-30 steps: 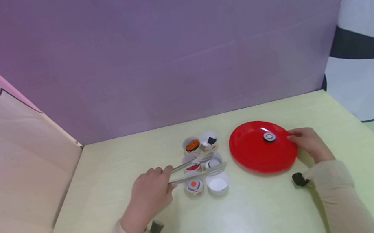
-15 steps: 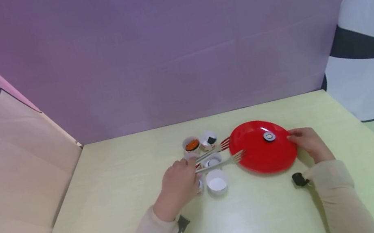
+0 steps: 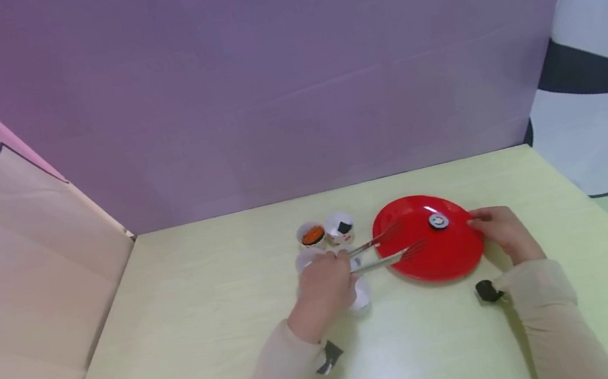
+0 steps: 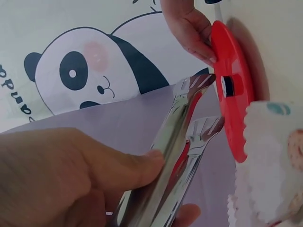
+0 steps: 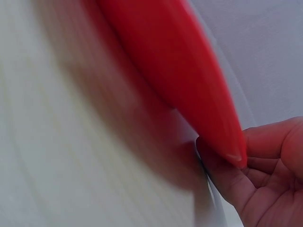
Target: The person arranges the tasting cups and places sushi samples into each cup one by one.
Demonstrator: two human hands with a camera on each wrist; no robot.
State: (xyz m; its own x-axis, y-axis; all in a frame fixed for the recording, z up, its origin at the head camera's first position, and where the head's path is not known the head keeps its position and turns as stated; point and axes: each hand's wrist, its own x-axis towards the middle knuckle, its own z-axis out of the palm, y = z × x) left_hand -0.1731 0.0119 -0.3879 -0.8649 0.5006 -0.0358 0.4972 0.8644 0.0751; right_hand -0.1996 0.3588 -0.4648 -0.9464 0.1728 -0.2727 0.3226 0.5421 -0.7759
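My left hand (image 3: pixel 321 290) grips metal tongs (image 4: pixel 168 153) with fork-like ends, above the small paper cups. The tong tips are apart with nothing between them, over the left part of a round red plate (image 3: pixel 437 264). On the plate lies one small toy sushi roll (image 3: pixel 439 221) with a dark rim and pale top, to the right of the tips. My right hand (image 3: pixel 502 233) pinches the plate's right rim between thumb and fingers, as the right wrist view shows up close.
A paper cup with an orange-topped piece (image 3: pixel 312 235) and a paper cup with a black-and-white piece (image 3: pixel 340 229) stand left of the plate. Nearer cups are partly hidden by my left hand. A purple wall cloth (image 3: pixel 286 85) hangs behind the table.
My left hand has carried the tongs rightward from over the cups to over the plate. The right hand still holds the rim, and the sushi roll keeps its place.
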